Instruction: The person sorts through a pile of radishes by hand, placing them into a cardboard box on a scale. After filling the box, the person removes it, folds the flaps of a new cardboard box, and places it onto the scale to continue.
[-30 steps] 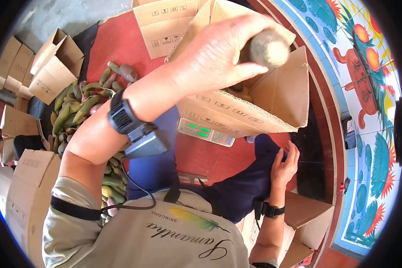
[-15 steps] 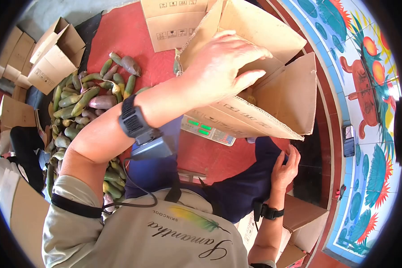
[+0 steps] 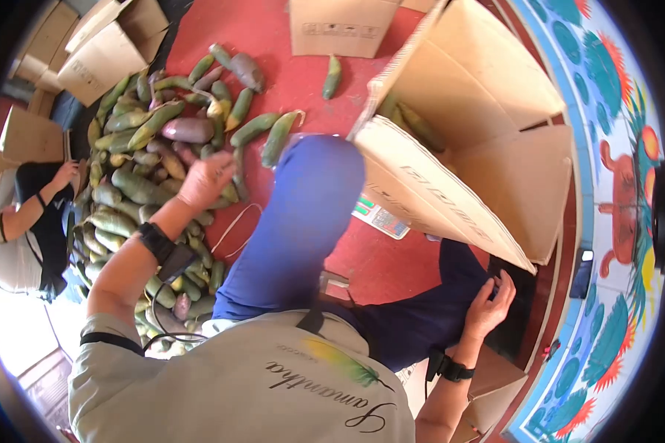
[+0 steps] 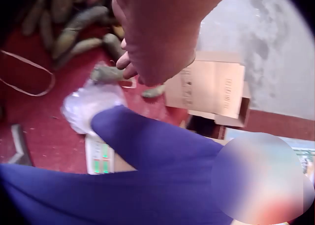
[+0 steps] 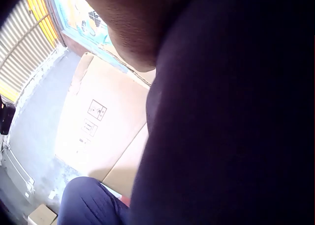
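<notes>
My left hand (image 3: 205,179) reaches out over a heap of long green and purplish fruits (image 3: 140,170) on the red floor. Its fingers are spread and touch the top of the heap. In the left wrist view the fingertips (image 4: 127,62) hover right by one fruit (image 4: 106,73), with no grip showing. My right hand (image 3: 490,304) rests on my dark blue trouser leg (image 3: 421,310) with relaxed fingers and holds nothing. A large open cardboard box (image 3: 495,170) stands on a scale (image 3: 380,219) to the right. A few fruits (image 3: 410,122) lie inside it.
Another person in black (image 3: 22,221) sits at the far left beside the heap. Cardboard boxes stand at the top left (image 3: 103,44) and top (image 3: 340,26). A lone fruit (image 3: 332,76) and a white strap (image 3: 233,225) lie on the floor. A painted tile wall (image 3: 628,184) runs along the right.
My left hand held a fruit above the box, let it go inside, then swung left down to the heap. My right hand stayed on my leg.
</notes>
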`<state>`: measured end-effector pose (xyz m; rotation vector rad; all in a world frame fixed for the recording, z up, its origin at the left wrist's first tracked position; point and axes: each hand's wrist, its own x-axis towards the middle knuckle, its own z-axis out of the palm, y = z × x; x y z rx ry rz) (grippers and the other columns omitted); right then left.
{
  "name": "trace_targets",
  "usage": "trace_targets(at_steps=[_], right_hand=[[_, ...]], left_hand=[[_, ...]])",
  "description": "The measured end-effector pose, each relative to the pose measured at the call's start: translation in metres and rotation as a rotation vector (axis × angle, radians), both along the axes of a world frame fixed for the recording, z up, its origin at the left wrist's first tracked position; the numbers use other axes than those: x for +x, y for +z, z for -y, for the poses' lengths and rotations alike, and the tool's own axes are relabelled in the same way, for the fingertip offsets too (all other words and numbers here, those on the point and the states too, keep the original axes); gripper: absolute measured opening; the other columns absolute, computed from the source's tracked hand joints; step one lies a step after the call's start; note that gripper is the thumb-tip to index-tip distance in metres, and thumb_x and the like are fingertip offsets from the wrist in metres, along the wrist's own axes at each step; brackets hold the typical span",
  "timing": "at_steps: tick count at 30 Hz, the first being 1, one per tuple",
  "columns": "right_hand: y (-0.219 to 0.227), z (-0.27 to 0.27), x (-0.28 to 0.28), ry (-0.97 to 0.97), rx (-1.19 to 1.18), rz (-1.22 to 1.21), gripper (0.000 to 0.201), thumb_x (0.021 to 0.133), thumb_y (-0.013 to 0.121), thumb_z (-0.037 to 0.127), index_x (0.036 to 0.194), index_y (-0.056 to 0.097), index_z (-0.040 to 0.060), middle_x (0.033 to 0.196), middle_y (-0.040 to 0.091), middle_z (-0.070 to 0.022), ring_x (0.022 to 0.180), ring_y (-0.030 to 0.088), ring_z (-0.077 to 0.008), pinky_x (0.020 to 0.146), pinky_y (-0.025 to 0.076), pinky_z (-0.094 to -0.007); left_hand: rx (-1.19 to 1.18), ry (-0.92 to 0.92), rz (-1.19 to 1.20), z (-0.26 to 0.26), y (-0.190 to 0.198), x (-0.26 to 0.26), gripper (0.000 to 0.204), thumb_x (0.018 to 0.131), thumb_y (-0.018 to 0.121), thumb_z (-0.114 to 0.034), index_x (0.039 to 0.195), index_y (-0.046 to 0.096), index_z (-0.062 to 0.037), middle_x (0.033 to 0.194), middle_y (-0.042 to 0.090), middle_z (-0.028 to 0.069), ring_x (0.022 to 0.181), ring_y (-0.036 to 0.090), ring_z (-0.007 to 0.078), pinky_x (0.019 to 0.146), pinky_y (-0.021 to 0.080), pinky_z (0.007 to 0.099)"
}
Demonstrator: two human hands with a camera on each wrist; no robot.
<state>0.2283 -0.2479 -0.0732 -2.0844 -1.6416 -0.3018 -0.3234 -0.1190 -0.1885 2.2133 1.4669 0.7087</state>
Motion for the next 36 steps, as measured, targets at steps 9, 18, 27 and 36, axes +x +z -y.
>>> trace_targets(at_steps=[9,18,27,36], right_hand=[[-0.003,0.005,0.015,-0.057,-0.141,0.076,0.026,0.09,0.053,0.004,0.114,0.056,-0.0021,0.105,0.058,-0.0178,0.087,0.064,-0.029,0.074,0.052,-0.0379],[-0.001,-0.003,0.012,-0.006,-0.197,0.161,0.025,0.092,0.053,0.009,0.114,0.056,-0.0014,0.099,0.059,-0.0179,0.084,0.061,-0.0298,0.074,0.049,-0.0395],[0.0,-0.008,0.012,-0.007,-0.24,0.199,0.024,0.093,0.052,0.009,0.113,0.056,-0.0028,0.102,0.059,-0.0181,0.084,0.062,-0.0295,0.073,0.05,-0.0385],[-0.003,0.002,0.021,-0.053,-0.252,0.192,0.025,0.09,0.052,0.006,0.113,0.057,-0.0012,0.105,0.059,-0.0174,0.089,0.064,-0.0303,0.076,0.053,-0.0385]], left_hand=[[-1.074,0.273,-0.041,0.142,-0.08,-0.027,0.021,0.083,0.056,-0.023,0.098,0.066,-0.0118,0.093,0.068,0.0105,0.091,0.065,0.0291,0.081,0.051,0.0382],[-1.193,0.053,-0.412,0.197,-0.157,-0.038,0.038,0.077,0.061,-0.017,0.115,0.059,-0.0112,0.117,0.058,0.013,0.112,0.054,0.0323,0.093,0.045,0.0418],[-0.86,-0.14,-0.04,0.187,-0.188,0.015,0.043,0.074,0.06,-0.008,0.116,0.056,-0.0058,0.108,0.06,0.0147,0.11,0.055,0.0337,0.09,0.047,0.0415],[-0.905,-0.209,-0.213,0.204,-0.247,0.028,0.048,0.072,0.063,-0.005,0.12,0.055,-0.0051,0.123,0.049,0.0175,0.112,0.054,0.0353,0.09,0.047,0.0456]])
